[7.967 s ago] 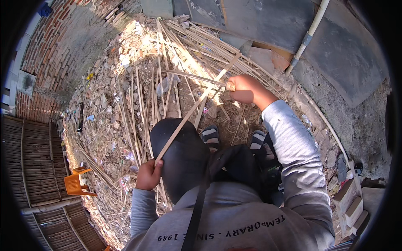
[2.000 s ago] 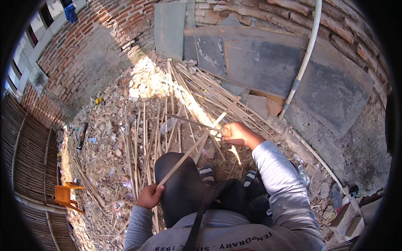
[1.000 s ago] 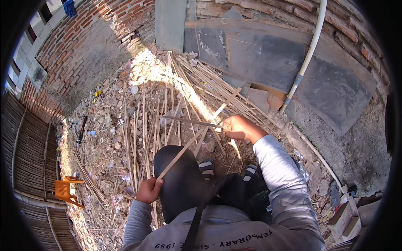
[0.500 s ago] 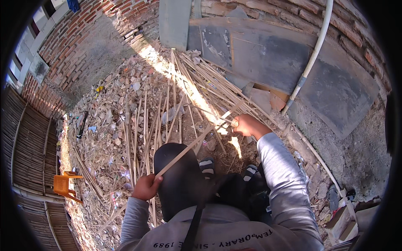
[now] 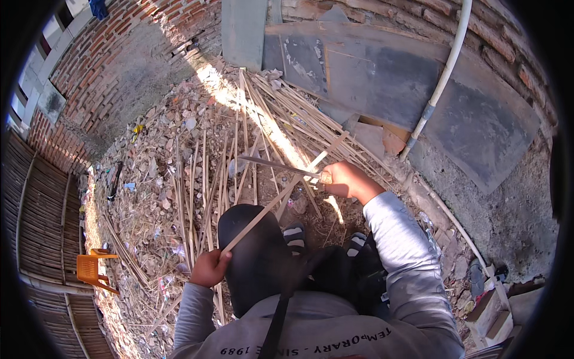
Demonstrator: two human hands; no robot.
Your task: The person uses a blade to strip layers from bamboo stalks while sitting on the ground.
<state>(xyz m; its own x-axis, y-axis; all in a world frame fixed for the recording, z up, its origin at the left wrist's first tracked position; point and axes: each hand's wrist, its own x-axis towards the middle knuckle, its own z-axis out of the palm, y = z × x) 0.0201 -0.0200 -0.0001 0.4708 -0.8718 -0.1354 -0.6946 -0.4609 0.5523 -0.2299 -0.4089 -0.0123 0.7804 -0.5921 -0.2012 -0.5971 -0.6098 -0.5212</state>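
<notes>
My left hand [image 5: 210,267] is closed round the lower end of a pale flat bamboo strip [image 5: 258,219]. The strip slants up and away to the right, past a dark rounded shape [image 5: 248,230] that looks like a cap. In my right hand [image 5: 348,180] is a long knife [image 5: 275,164], gripped by its light wooden handle. Its dark narrow blade points left and crosses the strip partway along. Whether the blade touches the strip, I cannot tell. Both hands are closed.
Many bamboo strips [image 5: 302,113] lie beyond my hands on rubble-strewn ground [image 5: 158,140]. Dark panels [image 5: 382,84] lean on the brick wall at the right, beside a white pipe [image 5: 445,84]. An orange chair [image 5: 89,269] stands by a bamboo screen [image 5: 45,209] at left.
My right hand has moved a little left with the knife, and the blade now shows longer and broader. My left hand still holds the strip in nearly the same place.
</notes>
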